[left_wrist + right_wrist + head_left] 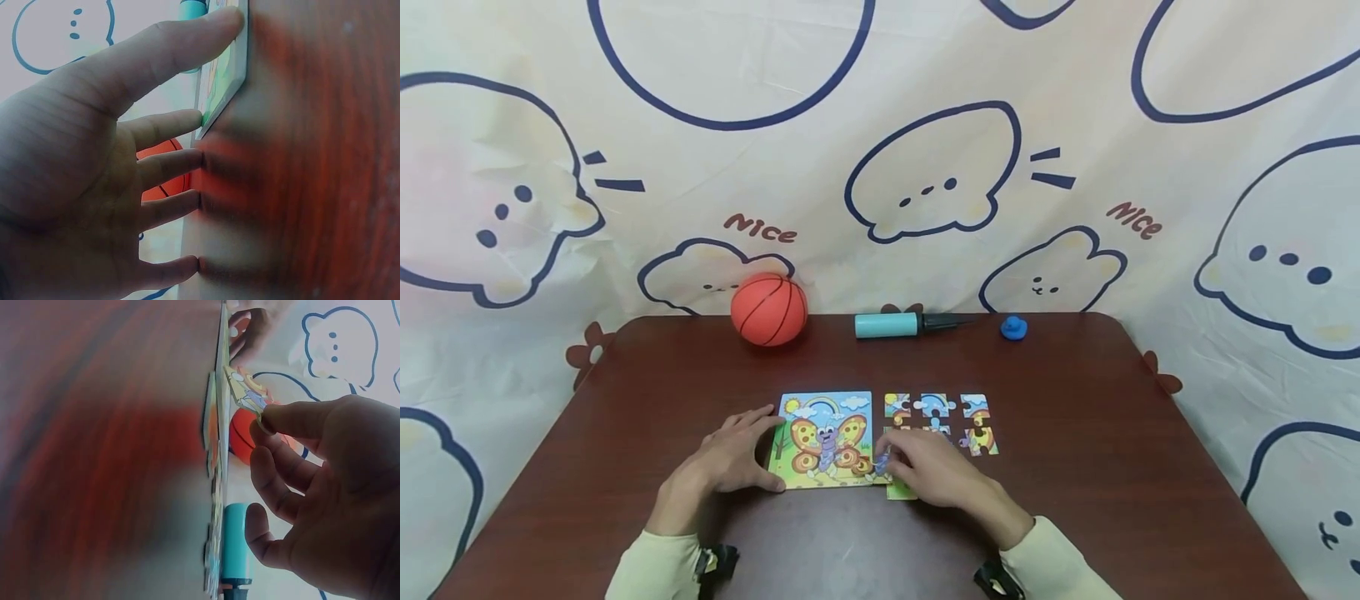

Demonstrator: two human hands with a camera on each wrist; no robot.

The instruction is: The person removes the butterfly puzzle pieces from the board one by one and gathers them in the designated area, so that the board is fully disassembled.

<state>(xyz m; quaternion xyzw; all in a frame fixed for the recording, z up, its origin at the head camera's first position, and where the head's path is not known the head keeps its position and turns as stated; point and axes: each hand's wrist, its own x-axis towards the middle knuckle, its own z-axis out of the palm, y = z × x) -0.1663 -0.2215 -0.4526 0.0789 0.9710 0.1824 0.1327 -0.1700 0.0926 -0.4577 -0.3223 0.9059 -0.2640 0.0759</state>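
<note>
A butterfly picture board (827,437) lies flat on the brown table. My left hand (733,450) is at its left side, thumb at the near left corner and index finger at the left edge, the fingers spread straight in the left wrist view. Between thumb and index finger, my right hand (928,467) pinches a puzzle piece (245,390), tilted over the board's lower right corner. Loose puzzle pieces (934,406) lie in rows right of the board, some hidden behind the right hand. A green piece (900,492) sits just below that hand.
Along the table's far edge are an orange-red ball (769,309) with black lines, a teal hand pump (886,325) with a black end, and a small blue object (1013,327). A cloth (925,275) with cartoon drawings hangs behind the table (1075,500).
</note>
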